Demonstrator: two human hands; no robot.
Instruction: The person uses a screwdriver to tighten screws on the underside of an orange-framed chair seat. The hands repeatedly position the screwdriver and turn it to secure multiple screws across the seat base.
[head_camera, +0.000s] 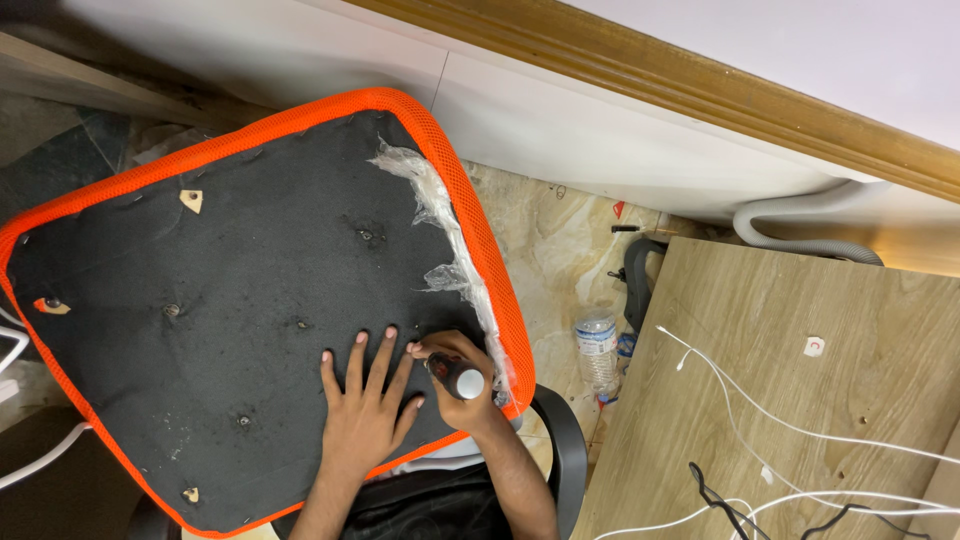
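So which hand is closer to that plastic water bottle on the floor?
Right. The right hand, gripping a dark tool, is at the seat's orange edge nearest the water bottle; the left hand lies flat farther away.

The left hand (365, 405) is laid flat with fingers spread; the right hand (455, 380) is curled closed beside it.

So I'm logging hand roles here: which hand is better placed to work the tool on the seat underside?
Probably the right hand: it already grips the black-handled tool, tip down on the black seat underside. The left hand lies flat beside it, fingers spread, bracing the panel.
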